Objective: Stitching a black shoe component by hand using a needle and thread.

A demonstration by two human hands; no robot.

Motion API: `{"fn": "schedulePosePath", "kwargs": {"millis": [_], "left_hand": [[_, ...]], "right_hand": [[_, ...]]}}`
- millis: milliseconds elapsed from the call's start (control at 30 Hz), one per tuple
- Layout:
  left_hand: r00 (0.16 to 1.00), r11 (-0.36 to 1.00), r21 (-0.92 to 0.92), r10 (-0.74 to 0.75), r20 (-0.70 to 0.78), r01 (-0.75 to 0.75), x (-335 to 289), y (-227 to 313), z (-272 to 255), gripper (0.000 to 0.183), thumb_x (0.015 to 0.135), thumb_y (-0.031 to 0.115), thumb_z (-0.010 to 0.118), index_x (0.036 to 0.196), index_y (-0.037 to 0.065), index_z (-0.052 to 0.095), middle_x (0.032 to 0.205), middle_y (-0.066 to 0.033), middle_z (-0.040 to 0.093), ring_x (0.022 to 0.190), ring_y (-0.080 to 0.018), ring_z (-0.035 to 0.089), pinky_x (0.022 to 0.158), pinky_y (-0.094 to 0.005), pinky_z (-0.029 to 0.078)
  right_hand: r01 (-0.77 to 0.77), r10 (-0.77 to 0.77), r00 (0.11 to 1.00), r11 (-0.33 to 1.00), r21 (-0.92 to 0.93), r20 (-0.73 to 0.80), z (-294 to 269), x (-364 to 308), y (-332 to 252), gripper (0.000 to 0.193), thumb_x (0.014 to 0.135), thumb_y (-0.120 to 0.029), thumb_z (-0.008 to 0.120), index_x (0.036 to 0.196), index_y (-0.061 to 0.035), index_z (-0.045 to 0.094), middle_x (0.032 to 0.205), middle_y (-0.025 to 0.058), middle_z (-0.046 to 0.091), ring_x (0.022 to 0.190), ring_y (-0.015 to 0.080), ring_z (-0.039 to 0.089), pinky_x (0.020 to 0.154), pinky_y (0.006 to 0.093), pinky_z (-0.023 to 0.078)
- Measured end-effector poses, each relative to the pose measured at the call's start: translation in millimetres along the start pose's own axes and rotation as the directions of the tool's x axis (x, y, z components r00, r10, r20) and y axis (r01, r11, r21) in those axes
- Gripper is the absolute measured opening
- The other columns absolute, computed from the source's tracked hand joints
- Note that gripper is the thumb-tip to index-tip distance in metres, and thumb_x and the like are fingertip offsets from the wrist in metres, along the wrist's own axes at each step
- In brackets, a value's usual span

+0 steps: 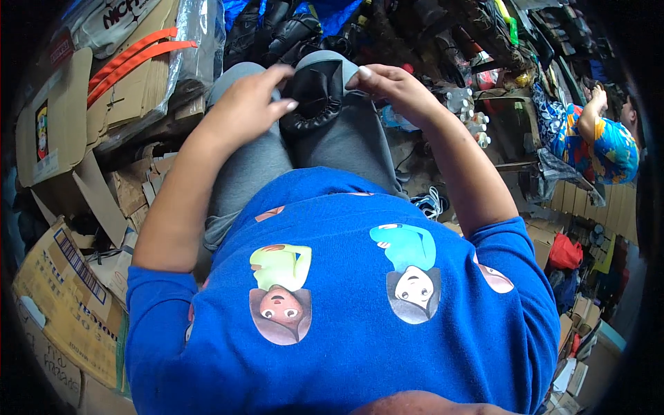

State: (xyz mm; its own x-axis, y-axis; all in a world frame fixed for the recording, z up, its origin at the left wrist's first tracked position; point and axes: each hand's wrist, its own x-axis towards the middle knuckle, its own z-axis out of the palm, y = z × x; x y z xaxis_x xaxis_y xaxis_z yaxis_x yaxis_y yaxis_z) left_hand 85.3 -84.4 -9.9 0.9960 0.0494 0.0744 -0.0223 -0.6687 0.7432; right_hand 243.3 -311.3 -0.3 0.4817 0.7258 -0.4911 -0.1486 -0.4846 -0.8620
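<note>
A black, leather-like piece (312,93) with a puckered lower edge lies across my knees; it looks like a shoe upper. At its left side is my left hand (257,100), a little smeared by motion, with thumb and forefinger spread apart and nothing visible between them. Close to the piece's right edge, my right hand (394,86) has its thumb and fingers brought together in a pinch. What the pinch holds is too small to make out.
Black shoes (294,34) lie beyond my knees on blue sheeting. Cardboard boxes (66,304) and orange strips (131,59) are on the left. To the right stand small bottles (474,121), and farther off another person in a bright patterned shirt (618,149).
</note>
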Motion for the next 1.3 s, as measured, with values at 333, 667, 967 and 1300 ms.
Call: {"fn": "schedulePosePath", "kwargs": {"millis": [333, 667, 967, 1300], "left_hand": [[0.895, 0.796, -0.604, -0.302, -0.328, 0.047, 1, 10, -11, 0.022, 0.094, 0.022, 0.051, 0.097, 0.006, 0.066, 0.091, -0.0071, 0.064, 0.085, -0.0195, 0.059, 0.077, -0.0294, 0.044], [0.951, -0.087, -0.990, -0.280, 0.134, 0.114, 7, -20, -1, 0.035, 0.097, 0.031, 0.042, 0.069, 0.011, 0.043, 0.060, -0.0003, 0.035, 0.051, -0.0132, 0.034, 0.072, -0.0326, 0.042], [0.888, 0.816, -0.526, -0.403, -0.220, 0.240, -50, -58, -103, 0.036, 0.081, 0.013, 0.066, 0.115, 0.004, 0.060, 0.101, -0.0076, 0.064, 0.083, -0.0090, 0.060, 0.071, -0.0215, 0.048], [0.983, 0.924, -0.377, 0.011, 0.184, 0.060, 54, 4, 24, 0.027, 0.080, 0.017, 0.068, 0.100, 0.000, 0.060, 0.097, -0.0050, 0.060, 0.092, -0.0115, 0.054, 0.081, -0.0261, 0.044]], "right_hand": [[0.497, -0.250, 0.809, 0.775, 0.392, -0.532, 17, 31, 25, 0.035, 0.094, -0.033, 0.051, 0.087, 0.0003, 0.062, 0.087, 0.0095, 0.062, 0.085, 0.0238, 0.059, 0.079, 0.0369, 0.046], [0.108, -0.277, 0.961, 0.423, 0.900, 0.015, 15, -5, 33, 0.045, 0.097, -0.039, 0.040, 0.060, -0.0117, 0.042, 0.053, 0.0004, 0.039, 0.049, 0.0141, 0.038, 0.068, 0.0340, 0.041], [0.032, -0.081, 0.971, 0.976, -0.214, -0.225, -62, -54, 56, 0.040, 0.083, -0.012, 0.065, 0.121, -0.0025, 0.056, 0.104, 0.0126, 0.063, 0.097, 0.0192, 0.060, 0.089, 0.0311, 0.045], [0.330, -0.172, 0.944, 0.545, -0.770, 0.283, 24, 2, -42, 0.024, 0.081, -0.026, 0.062, 0.086, -0.0024, 0.065, 0.066, 0.0163, 0.058, 0.063, 0.0199, 0.058, 0.061, 0.0344, 0.046]]}}
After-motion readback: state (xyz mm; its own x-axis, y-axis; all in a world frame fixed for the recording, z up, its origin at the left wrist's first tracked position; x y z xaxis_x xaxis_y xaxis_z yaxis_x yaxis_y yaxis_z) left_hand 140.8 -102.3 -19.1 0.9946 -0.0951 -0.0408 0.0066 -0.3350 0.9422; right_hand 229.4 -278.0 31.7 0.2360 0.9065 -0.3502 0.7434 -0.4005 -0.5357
